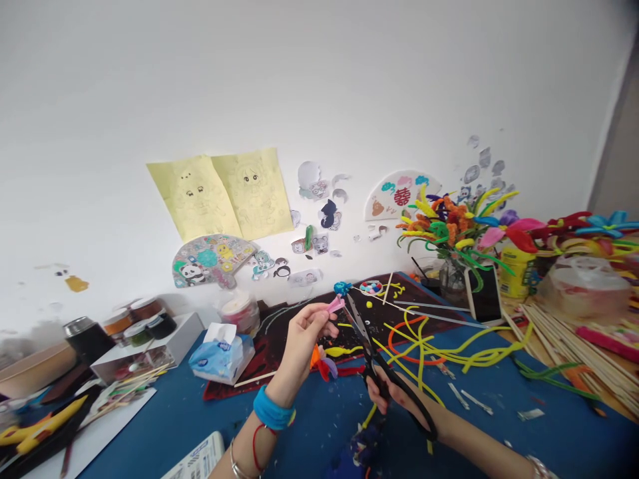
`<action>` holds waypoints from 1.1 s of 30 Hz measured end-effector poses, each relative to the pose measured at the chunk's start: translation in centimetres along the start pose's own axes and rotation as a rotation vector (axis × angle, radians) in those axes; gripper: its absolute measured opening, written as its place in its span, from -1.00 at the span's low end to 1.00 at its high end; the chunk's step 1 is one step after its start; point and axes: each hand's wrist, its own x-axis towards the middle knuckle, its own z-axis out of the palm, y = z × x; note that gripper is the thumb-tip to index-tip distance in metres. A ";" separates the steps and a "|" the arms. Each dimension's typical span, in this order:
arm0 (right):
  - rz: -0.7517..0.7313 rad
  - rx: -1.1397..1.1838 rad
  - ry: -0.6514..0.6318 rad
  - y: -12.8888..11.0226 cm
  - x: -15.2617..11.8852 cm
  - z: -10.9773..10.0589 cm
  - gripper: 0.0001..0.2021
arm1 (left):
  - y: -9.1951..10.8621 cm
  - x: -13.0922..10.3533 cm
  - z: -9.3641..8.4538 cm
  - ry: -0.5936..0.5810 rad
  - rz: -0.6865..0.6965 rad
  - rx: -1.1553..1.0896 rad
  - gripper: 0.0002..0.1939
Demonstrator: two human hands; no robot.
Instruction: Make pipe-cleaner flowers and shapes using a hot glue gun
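Note:
My left hand [308, 330] is raised over the dark mat with its fingers pinched on a small pink strip [336, 304]. A bright blue fuzzy piece [342, 287] shows just above the strip; I cannot tell whether they are joined. My right hand [392, 392] grips black-handled scissors [367, 339], their blades pointing up and away, with the tips close beside the pink strip. Whether the blades touch it is unclear. Below the hands lie an orange and purple fuzzy piece [323, 364] and a yellow one [343, 350].
Yellow pipe cleaners [424, 346] spread across the right of the blue table. Behind them stand a vase of pipe-cleaner flowers [452, 273] and a phone [483, 296]. A tissue pack [221, 356] and a white box with jars [150, 346] stand left. Wooden sticks [554, 352] lie far right.

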 end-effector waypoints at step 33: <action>0.039 -0.040 -0.091 0.5 0.0 0.0 -0.42 | 0.8 -0.1 0.2 -0.054 -0.059 -0.106 -0.87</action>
